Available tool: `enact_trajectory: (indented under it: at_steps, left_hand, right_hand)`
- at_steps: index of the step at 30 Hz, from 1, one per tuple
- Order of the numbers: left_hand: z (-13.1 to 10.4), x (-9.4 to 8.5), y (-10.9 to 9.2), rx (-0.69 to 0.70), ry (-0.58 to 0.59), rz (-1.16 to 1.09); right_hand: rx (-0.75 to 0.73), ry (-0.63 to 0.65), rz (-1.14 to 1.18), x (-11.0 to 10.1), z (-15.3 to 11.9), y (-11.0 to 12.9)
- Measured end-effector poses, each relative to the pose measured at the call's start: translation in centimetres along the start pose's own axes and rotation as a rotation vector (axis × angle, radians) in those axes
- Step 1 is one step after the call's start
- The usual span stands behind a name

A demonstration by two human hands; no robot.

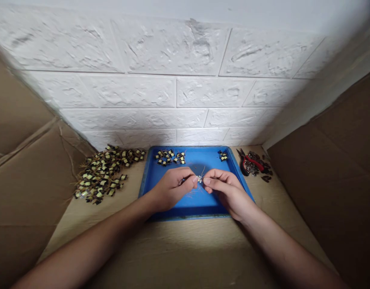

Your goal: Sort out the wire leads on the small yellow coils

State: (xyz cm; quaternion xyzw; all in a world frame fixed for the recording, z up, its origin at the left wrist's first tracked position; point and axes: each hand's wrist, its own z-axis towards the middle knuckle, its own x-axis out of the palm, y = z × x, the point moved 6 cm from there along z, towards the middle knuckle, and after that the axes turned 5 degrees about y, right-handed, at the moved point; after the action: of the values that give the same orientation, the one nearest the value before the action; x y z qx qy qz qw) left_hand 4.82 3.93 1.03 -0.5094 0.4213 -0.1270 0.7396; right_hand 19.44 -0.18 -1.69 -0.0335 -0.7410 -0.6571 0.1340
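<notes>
Over the blue tray [169,210], my left hand [177,186] pinches a small coil [199,179] between thumb and fingertips. Metal pins show on the coil's right side, and a thin wire [203,170] rises from it. My right hand [223,184] is closed at those pins, thumb against forefinger; it seems to grip a wire end, too small to make out. Inside the tray, a cluster of yellow-and-black wire-wound coils [169,157] lies at the back left, and a smaller group of coils [223,155] at the back right.
Left of the tray, a large heap of similar coils [103,170] covers the table [185,249]. Red-handled pliers [251,161] lie on small dark metallic pieces [257,166] at the right. Cardboard panels [28,160] flank both sides, and a white brick-patterned wall [151,92] stands behind.
</notes>
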Motion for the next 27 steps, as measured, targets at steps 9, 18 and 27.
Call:
enact_trajectory:
  at_steps: [9,18,27]
  left_hand:
    - [0.0,0.2,-0.2,0.025,0.052,-0.045]
    - [-0.1,0.6,0.0,0.007,0.121,-0.109]
    - [-0.3,1.2,0.0,-0.032,0.192,-0.146]
  right_hand:
    - [0.201,0.073,0.313,1.0,0.1,-1.0]
    - [0.198,0.071,0.274,0.8,0.1,-1.3]
    - [0.140,0.085,0.173,0.5,0.2,-1.6]
